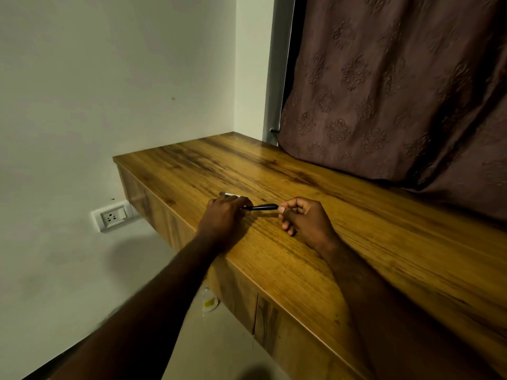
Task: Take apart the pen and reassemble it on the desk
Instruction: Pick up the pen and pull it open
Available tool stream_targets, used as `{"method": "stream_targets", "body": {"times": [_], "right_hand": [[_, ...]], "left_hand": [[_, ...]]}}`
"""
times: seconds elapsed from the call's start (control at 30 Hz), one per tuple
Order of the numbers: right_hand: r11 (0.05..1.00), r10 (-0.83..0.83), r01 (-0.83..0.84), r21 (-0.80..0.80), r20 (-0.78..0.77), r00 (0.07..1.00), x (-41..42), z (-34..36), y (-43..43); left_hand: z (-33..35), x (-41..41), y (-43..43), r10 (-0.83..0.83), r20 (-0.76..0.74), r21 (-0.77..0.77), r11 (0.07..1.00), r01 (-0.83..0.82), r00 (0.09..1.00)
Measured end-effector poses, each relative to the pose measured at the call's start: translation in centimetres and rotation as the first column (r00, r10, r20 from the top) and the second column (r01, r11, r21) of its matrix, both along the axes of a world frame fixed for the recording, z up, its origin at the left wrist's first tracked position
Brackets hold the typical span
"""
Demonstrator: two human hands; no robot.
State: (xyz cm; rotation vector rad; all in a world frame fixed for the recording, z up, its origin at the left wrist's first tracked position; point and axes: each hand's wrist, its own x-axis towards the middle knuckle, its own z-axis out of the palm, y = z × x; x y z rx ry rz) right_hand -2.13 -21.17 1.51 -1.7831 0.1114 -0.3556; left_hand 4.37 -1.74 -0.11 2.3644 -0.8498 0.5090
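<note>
**Both hands on the pen above the desk**

The right hand (pixel 304 220) pinches one end of the black pen (pixel 262 207) between thumb and forefinger, with the other fingers curled loosely underneath. The left hand (pixel 223 213) has its back turned up and its fingers bent down over the pen's other end. That end disappears under them, so I can't see exactly how they grip it. The pen spans the short gap between the two sets of fingers, nearly level and just above the desk (pixel 301 270).

Just beyond the left fingers a small pale piece (pixel 229 193) lies on the wood. It is half hidden, and I can't tell what it is. Both forearms reach in over the near edge of the desk.

Well past the right fingers a brown patterned curtain (pixel 397 91) hangs down onto the desk's far side. Off to the left of the left fingers, low on the wall (pixel 96 91), sits a white socket (pixel 112 216). Below the desk's edge, a bottle (pixel 210 300) stands on the floor.
</note>
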Motion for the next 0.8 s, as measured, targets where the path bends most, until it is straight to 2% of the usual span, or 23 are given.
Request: {"method": "stream_targets", "body": {"times": [0.17,0.4,0.57,0.6,0.67,0.73,0.8], "right_hand": [[0.998,0.022,-0.022,0.057,0.005,1.0,0.1,-0.1,-0.3],[0.999,-0.016,0.014,0.034,0.04,0.999,0.0,-0.3,-0.5],[0.985,-0.099,0.088,0.146,0.07,0.993,-0.1,-0.1,-1.0],[0.985,-0.133,0.123,0.121,0.082,0.988,0.0,-0.1,-1.1],[0.967,-0.228,0.238,-0.088,0.115,0.967,0.1,-0.2,-1.7],[0.89,-0.303,0.334,-0.311,0.144,0.942,0.0,-0.2,-2.6],[0.831,-0.346,0.373,-0.412,0.142,0.928,0.0,-0.4,-3.5]], "left_hand": [[-0.2,0.3,0.1,-0.021,0.003,-0.005,1.0,0.021,1.0],[0.1,-0.3,0.0,-0.013,0.026,0.049,0.999,0.011,1.0],[0.0,0.0,0.1,-0.001,0.023,0.025,1.0,0.0,1.0],[0.0,0.0,0.2,0.0,0.025,0.02,1.0,0.0,1.0],[0.0,-0.1,0.2,0.02,0.045,0.037,0.999,-0.022,0.999],[0.0,-0.2,0.2,0.038,0.069,0.079,0.996,-0.043,0.997],[0.0,-0.1,0.1,0.034,0.077,0.121,0.992,-0.044,0.996]]}}
